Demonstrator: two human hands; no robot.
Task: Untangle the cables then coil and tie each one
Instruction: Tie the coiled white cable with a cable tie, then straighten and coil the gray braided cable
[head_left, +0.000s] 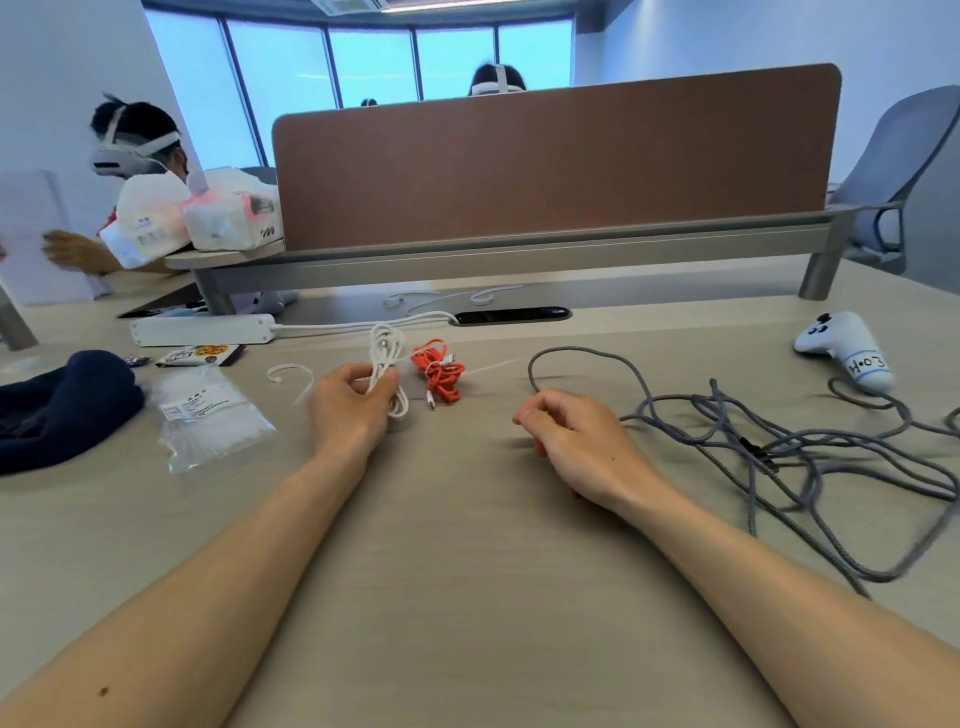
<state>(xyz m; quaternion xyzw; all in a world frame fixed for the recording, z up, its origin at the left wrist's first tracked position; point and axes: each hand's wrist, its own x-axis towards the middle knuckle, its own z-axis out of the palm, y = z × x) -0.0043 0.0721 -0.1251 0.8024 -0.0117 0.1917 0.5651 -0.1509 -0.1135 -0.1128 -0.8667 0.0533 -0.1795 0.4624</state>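
On the table, the left hand grips a bundled white cable. Just beside it lies the orange cable. The right hand rests loosely curled, holding nothing, near the tangled grey cable.

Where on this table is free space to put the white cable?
Free: the table near you, between your forearms and up between the left hand and right hand. Crowded: grey cable sprawls at right; plastic bag and blue cloth at left; orange cable beyond.

Matt wood-grain table, braided grey cable, perhaps fabric-covered divider
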